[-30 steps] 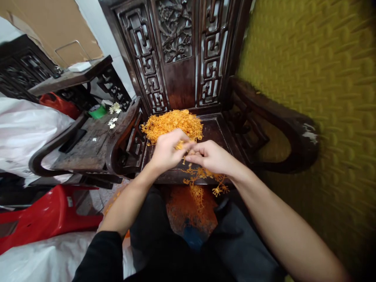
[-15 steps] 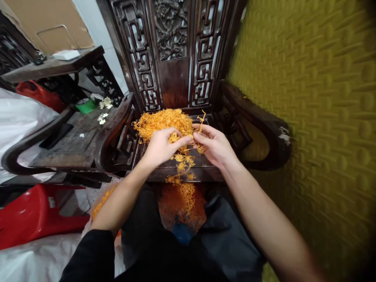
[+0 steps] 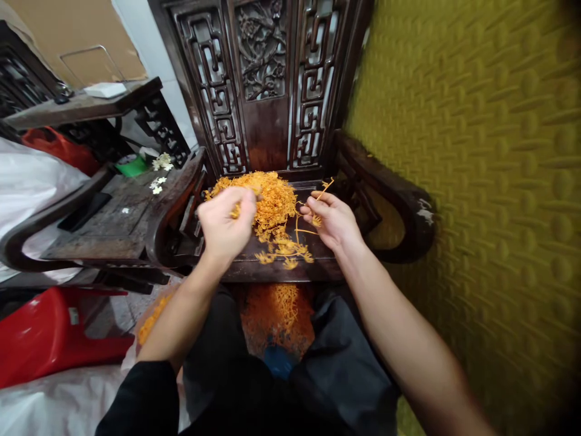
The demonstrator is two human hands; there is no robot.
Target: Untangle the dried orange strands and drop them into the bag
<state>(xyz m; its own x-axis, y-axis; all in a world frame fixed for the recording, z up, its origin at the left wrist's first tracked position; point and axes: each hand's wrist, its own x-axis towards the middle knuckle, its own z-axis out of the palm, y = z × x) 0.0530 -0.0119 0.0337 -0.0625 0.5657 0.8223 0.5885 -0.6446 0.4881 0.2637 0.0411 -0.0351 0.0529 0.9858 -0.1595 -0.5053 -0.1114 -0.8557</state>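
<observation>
Pinching a tuft in the left hand [image 3: 226,219], a sprig [image 3: 297,225] is held by the right hand [image 3: 333,221]. Sprig pieces may be dropped past the seat [image 3: 254,266] edge just below both hands if either pinch slackens.

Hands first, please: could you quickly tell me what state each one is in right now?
Left hand: closed, pinching a bit of the orange strands.
Right hand: closed on a thin orange sprig trailing from the pile.
</observation>
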